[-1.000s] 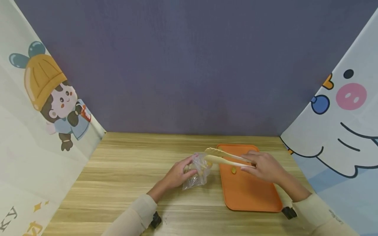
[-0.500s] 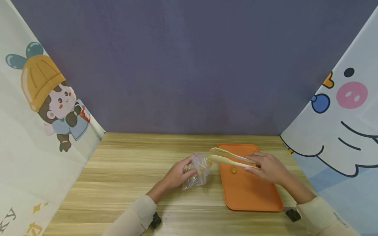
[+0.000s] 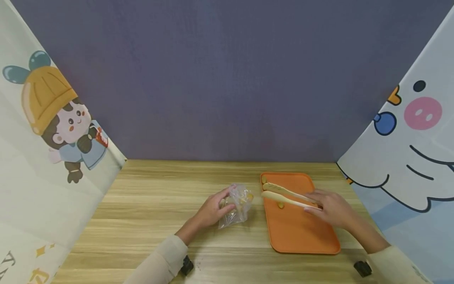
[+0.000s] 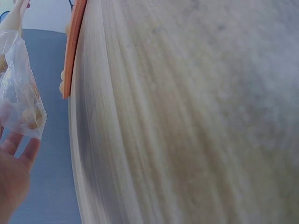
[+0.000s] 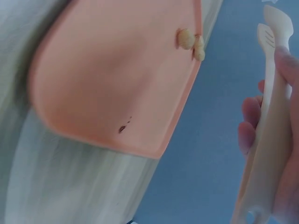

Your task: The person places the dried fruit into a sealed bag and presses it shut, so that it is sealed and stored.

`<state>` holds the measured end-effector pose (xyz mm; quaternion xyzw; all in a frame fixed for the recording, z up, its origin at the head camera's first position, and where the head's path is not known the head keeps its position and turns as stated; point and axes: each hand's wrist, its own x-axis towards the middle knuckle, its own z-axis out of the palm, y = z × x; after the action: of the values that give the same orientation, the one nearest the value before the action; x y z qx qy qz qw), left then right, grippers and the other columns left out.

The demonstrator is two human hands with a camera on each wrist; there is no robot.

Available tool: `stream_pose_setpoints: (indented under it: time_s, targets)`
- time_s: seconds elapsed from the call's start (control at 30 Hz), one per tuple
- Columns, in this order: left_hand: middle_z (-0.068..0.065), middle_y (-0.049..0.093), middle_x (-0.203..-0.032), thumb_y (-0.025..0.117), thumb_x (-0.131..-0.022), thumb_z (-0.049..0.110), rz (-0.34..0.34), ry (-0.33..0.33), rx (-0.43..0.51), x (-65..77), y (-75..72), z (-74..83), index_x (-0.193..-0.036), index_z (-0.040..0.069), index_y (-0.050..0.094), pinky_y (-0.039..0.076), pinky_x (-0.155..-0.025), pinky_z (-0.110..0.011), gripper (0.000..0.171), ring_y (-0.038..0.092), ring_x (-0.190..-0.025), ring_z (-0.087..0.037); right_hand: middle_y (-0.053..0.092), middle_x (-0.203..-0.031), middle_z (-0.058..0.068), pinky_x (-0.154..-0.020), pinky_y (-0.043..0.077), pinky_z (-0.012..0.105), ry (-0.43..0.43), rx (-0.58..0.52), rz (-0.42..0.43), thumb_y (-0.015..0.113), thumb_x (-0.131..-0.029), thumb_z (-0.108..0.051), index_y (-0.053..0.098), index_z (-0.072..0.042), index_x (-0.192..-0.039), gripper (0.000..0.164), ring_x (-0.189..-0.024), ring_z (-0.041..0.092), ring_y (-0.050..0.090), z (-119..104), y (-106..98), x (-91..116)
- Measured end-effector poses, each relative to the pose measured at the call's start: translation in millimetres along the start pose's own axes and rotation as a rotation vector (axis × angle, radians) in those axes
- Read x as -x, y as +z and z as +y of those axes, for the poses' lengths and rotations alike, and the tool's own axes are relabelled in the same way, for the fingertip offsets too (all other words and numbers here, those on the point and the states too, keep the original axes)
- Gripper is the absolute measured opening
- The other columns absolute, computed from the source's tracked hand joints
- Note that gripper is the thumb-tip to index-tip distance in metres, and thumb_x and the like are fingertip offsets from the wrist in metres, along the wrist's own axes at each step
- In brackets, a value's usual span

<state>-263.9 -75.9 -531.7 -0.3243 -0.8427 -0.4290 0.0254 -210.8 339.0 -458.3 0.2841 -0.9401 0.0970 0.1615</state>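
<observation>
My left hand (image 3: 210, 211) holds a clear plastic bag (image 3: 238, 209) upright above the table, its mouth toward the tray. Through the film in the left wrist view, tan lumps (image 4: 32, 116) show inside. My right hand (image 3: 330, 209) grips cream-coloured tongs (image 3: 283, 199) over the orange tray (image 3: 301, 236), their tips apart with nothing seen between them. On the tray lie a peanut (image 3: 281, 205) below the tongs and another peanut (image 3: 264, 179) by the far left corner. The right wrist view shows two peanuts (image 5: 185, 38) near the tray's edge.
The tray lies right of the bag on a wood-grain table (image 3: 159, 197). A dark blue-grey panel (image 3: 227, 86) rises behind the table. Printed cartoon panels (image 3: 408, 157) flank both sides. A dark mark (image 5: 122, 129) shows on the tray.
My right hand and the tongs have moved right and slightly down, away from the bag's mouth to over the tray. The left hand and bag have stayed almost still.
</observation>
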Motion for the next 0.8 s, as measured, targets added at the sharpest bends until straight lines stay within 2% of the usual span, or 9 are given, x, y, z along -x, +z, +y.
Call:
stream_pose_setpoints:
  time_s: [0.1, 0.17, 0.3, 0.4, 0.5, 0.8]
  targets:
    - [-0.011, 0.062, -0.144, 0.065, -0.1, 0.033, 0.001, -0.002, 0.004, -0.8, 0.5, 0.6, -0.157, 0.022, 0.04, 0.052, -0.106, -0.054, 0.063, 0.064, -0.125, -0.033, 0.071, -0.095, -0.001, -0.054, 0.039, 0.019, 0.017, 0.003, 0.002, 0.084, -0.082, -0.03, 0.077, -0.01, -0.115, 0.039, -0.06, -0.008, 0.04, 3, 0, 6]
    - [-0.011, 0.061, -0.144, 0.065, -0.1, 0.033, 0.001, -0.002, 0.005, -1.2, 0.7, 1.1, -0.157, 0.021, 0.04, 0.052, -0.106, -0.054, 0.063, 0.064, -0.125, -0.033, 0.07, -0.092, -0.002, -0.053, 0.033, 0.018, 0.017, -0.009, 0.01, 0.085, -0.081, -0.028, 0.077, -0.009, -0.114, 0.039, -0.058, -0.008, 0.033, 5, 1, 9]
    - [-0.011, 0.061, -0.145, 0.065, -0.101, 0.033, 0.002, 0.003, 0.005, -2.3, 1.4, 1.5, -0.158, 0.021, 0.039, 0.052, -0.106, -0.054, 0.063, 0.064, -0.125, -0.033, 0.072, -0.093, -0.002, -0.054, 0.039, 0.02, 0.001, 0.013, 0.043, 0.086, -0.078, -0.028, 0.078, -0.01, -0.112, 0.039, -0.062, -0.007, 0.043, 10, 2, 14]
    - [-0.01, 0.06, -0.146, 0.065, -0.101, 0.032, 0.003, 0.008, 0.004, -2.1, 1.6, 0.7, -0.158, 0.021, 0.039, 0.052, -0.106, -0.054, 0.064, 0.064, -0.125, -0.032, 0.072, -0.093, -0.003, -0.055, 0.042, 0.02, 0.003, 0.019, 0.038, 0.087, -0.078, -0.029, 0.078, -0.01, -0.112, 0.039, -0.065, -0.008, 0.045, 12, 3, 16]
    - [-0.01, 0.059, -0.147, 0.064, -0.101, 0.032, 0.005, 0.011, 0.005, -1.7, 1.7, 0.0, -0.158, 0.021, 0.039, 0.052, -0.106, -0.054, 0.064, 0.064, -0.126, -0.032, 0.071, -0.092, -0.004, -0.055, 0.039, 0.019, 0.019, 0.014, 0.012, 0.086, -0.08, -0.029, 0.078, -0.011, -0.114, 0.039, -0.063, -0.01, 0.039, 13, 4, 19]
    - [-0.01, 0.059, -0.148, 0.065, -0.101, 0.031, 0.004, 0.002, 0.004, -0.5, 0.0, 1.8, -0.158, 0.021, 0.039, 0.052, -0.106, -0.054, 0.063, 0.064, -0.125, -0.033, 0.069, -0.091, -0.006, -0.054, 0.037, 0.019, 0.037, 0.034, 0.0, 0.085, -0.081, -0.03, 0.077, -0.011, -0.114, 0.04, -0.063, -0.01, 0.037, 17, 8, 28]
